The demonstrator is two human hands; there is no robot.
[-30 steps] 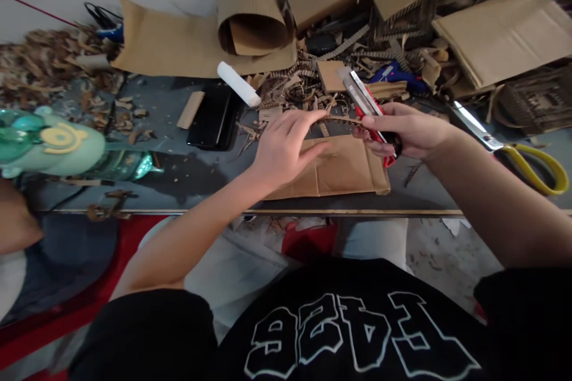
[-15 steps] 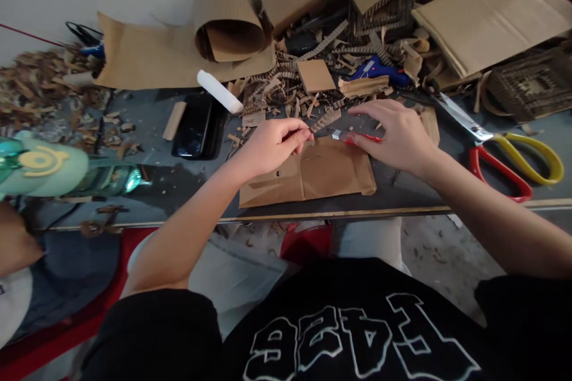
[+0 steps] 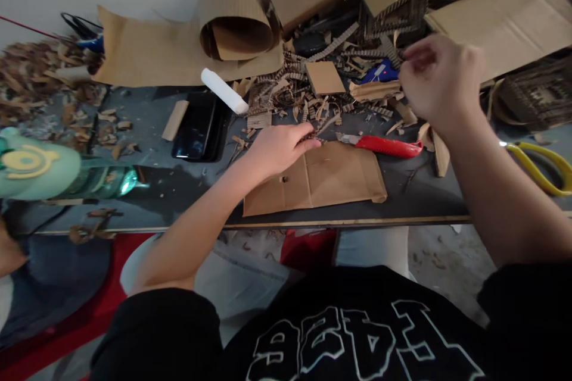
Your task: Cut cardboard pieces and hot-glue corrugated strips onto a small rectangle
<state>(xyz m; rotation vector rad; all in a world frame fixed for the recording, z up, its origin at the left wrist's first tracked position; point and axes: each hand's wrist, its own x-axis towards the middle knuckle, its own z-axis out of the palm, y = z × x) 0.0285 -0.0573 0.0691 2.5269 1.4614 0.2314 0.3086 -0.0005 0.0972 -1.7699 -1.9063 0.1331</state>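
Observation:
My left hand (image 3: pixel 283 146) is closed in a pinch on a thin corrugated cardboard strip (image 3: pixel 329 124), just above a flat folded piece of cardboard (image 3: pixel 344 175). Right of that strip lies a red-handled utility knife (image 3: pixel 388 146), its blade end toward my left hand; neither hand touches it. Higher up on the right, my right hand (image 3: pixel 440 83) is raised and blurred by motion, its fingers bent. It is beside a blue tool (image 3: pixel 379 71) with a small red light, lying among the scraps. Whether these fingers hold anything is unclear.
Cardboard shavings (image 3: pixel 313 86) pile up behind the hands. A cardboard roll (image 3: pixel 232 6), a white tube (image 3: pixel 223 90), a black phone (image 3: pixel 196 128) and a green bottle (image 3: pixel 40 164) stand or lie leftward. Scissors with a yellow handle (image 3: pixel 547 164) lie right, partly behind my forearm.
My right hand has left the red utility knife on the table and moved up and right, toward the blue tool. The left hand keeps its pinch on the strip.

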